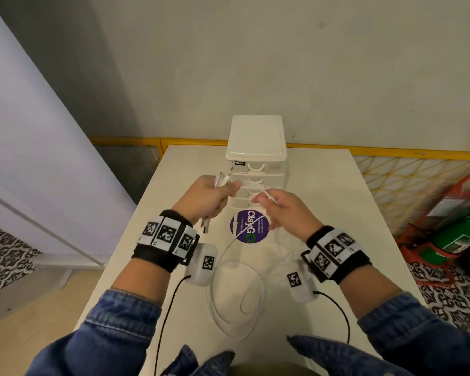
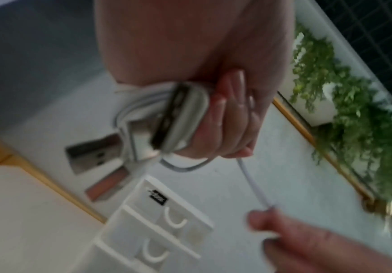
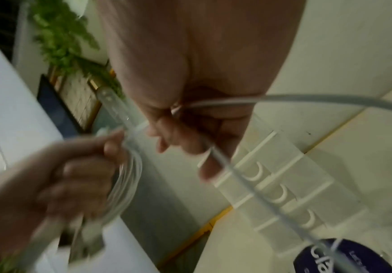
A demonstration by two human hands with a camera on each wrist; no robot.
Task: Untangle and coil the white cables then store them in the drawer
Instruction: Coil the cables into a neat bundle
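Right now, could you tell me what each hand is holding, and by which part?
The left hand grips a coiled bundle of white cable around its loops; the right hand pinches the free strand leading from it.

A white table (image 1: 323, 185) stands against a pale wall (image 1: 282, 63); patterned floor tiles (image 1: 6, 253) at nine o'clock, yellow mesh fence (image 1: 404, 180) at three o'clock

Inside the left hand (image 1: 206, 198), the coiled white cable (image 2: 185, 118) is mostly covered by curled fingers, so its loops cannot be counted. Both wrist views are motion-blurred. Beyond the right hand (image 1: 284, 210), the strand (image 3: 272, 203) runs off the picture's edge.
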